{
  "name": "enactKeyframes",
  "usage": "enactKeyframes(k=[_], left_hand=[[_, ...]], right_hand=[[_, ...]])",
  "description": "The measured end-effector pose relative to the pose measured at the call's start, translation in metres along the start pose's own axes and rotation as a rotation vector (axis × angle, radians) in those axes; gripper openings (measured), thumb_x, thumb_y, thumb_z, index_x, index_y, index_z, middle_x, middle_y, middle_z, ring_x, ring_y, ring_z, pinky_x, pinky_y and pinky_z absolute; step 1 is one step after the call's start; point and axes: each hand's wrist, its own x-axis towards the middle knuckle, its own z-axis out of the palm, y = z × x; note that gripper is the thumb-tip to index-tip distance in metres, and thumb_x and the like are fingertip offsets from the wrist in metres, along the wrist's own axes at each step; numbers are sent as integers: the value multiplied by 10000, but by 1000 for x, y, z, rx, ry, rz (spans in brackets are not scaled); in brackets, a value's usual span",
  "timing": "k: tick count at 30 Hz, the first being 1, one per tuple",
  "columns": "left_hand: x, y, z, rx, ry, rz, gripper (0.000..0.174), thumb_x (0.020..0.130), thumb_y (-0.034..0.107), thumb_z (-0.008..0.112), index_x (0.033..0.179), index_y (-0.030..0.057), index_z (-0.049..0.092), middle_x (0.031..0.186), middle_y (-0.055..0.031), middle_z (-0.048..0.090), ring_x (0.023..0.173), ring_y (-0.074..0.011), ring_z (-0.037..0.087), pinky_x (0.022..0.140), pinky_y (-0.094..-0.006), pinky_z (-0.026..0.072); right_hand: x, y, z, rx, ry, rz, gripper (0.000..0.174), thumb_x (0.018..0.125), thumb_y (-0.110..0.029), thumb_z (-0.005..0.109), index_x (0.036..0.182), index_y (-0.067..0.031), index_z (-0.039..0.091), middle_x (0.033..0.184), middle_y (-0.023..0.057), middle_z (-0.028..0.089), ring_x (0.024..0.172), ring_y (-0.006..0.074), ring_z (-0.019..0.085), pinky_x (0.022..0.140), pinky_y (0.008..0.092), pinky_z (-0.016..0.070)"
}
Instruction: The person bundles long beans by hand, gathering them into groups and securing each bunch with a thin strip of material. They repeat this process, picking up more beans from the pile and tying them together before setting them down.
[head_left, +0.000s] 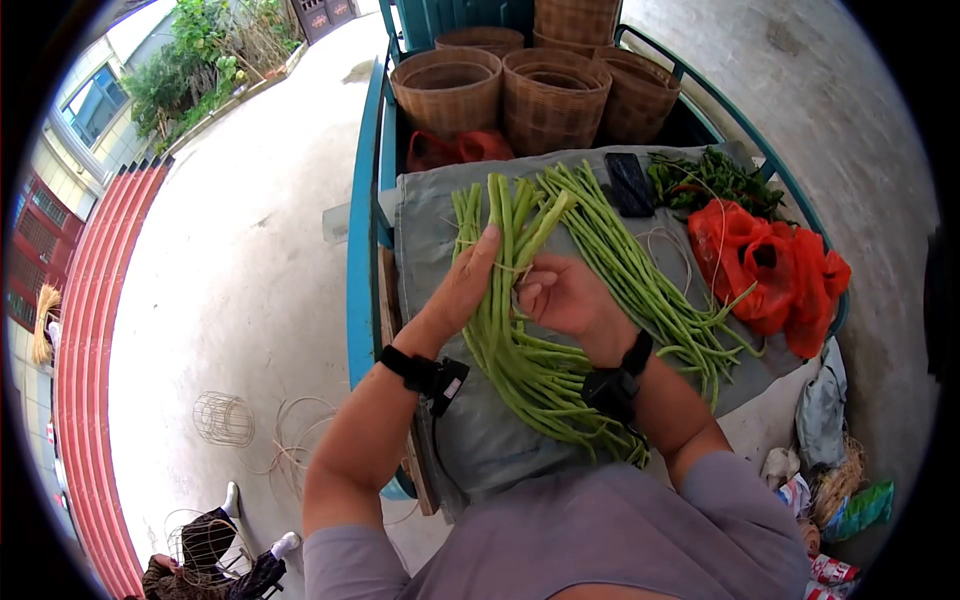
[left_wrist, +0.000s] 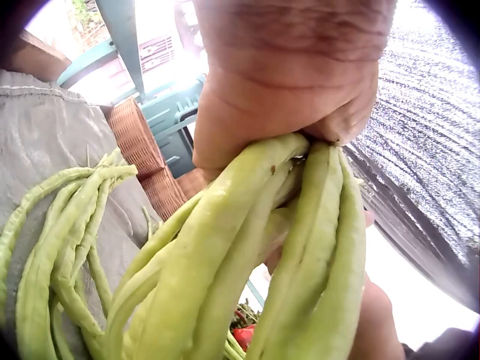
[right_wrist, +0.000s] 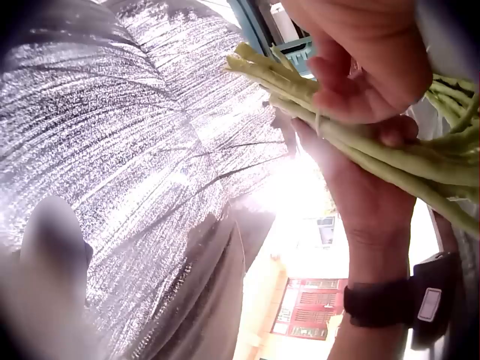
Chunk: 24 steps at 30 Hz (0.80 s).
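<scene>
A bundle of yardlong beans (head_left: 495, 315) stands with its stem ends up, the long tails trailing over the grey cloth (head_left: 450, 450). My left hand (head_left: 466, 283) grips the bundle from the left, thumb along the beans. A thin pale tie (head_left: 508, 268) runs around the bundle near its upper end. My right hand (head_left: 568, 297) is at the bundle's right side, fingers curled, pinching at the tie. In the right wrist view, its fingertips are right beside the tie (right_wrist: 318, 124). More yardlong beans (head_left: 630, 255) lie to the right.
Wicker baskets (head_left: 555, 105) stand behind the cloth in the blue cart (head_left: 362, 300). Red plastic bags (head_left: 770, 270), leafy greens (head_left: 715, 180), a dark packet (head_left: 629, 185) and a loose string (head_left: 680, 238) lie at the right. A seated person (head_left: 210, 545) is at lower left.
</scene>
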Motion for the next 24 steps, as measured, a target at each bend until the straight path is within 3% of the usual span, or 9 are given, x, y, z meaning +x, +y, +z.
enactKeyframes(k=[3,6,9,12,15,18,21,24], left_hand=[[0,-2,-5,117,-27,35,647,992,547,268,1148,4,584,928,-70,665,646,-108,622,515,-225,505],[2,-2,-1,72,-10,35,638,992,545,273,1151,12,585,909,-69,664,619,-111,611,484,-228,490],[5,-7,-6,13,44,-19,634,991,546,276,1151,16,585,874,-64,660,579,-117,591,466,-233,479],[3,-2,-7,19,75,-92,642,986,556,278,1153,16,583,857,-65,658,552,-124,583,471,-240,480],[4,-5,-8,34,98,-67,663,979,575,265,1141,17,586,852,-77,659,528,-134,577,483,-252,487],[1,-8,-8,29,155,-48,712,968,610,219,1098,19,594,838,-91,658,526,-151,584,497,-265,496],[5,-13,-9,37,257,-15,758,954,640,164,1043,22,595,779,-102,646,531,-171,595,497,-280,503],[6,-12,-10,-47,369,-33,797,938,667,144,1002,13,596,715,-107,620,525,-188,595,490,-293,510]], right_hand=[[6,-9,-22,188,-393,73,207,953,-125,450,999,25,585,763,15,556,627,73,513,577,244,451],[4,-4,-19,55,-339,-67,243,962,-162,479,1030,52,572,854,54,621,604,97,543,612,269,498],[-14,5,14,29,-29,-185,296,968,-216,512,1071,55,572,921,74,641,653,107,584,607,256,501],[-14,-8,4,-225,8,-181,347,956,-272,556,1107,39,575,967,84,644,711,116,619,584,239,501],[-21,3,8,-1027,272,-497,296,975,-264,513,1140,-23,565,898,45,643,724,101,621,562,207,501],[-31,3,14,-1308,277,-377,226,979,-268,504,1062,-66,565,830,3,620,677,93,604,527,209,473],[-22,-4,-2,-1146,153,-271,195,983,-274,487,980,-93,558,776,-26,607,691,87,608,508,200,427],[-11,9,-6,-707,35,-267,186,987,-265,478,927,-94,519,694,-43,529,594,77,540,468,195,378]])
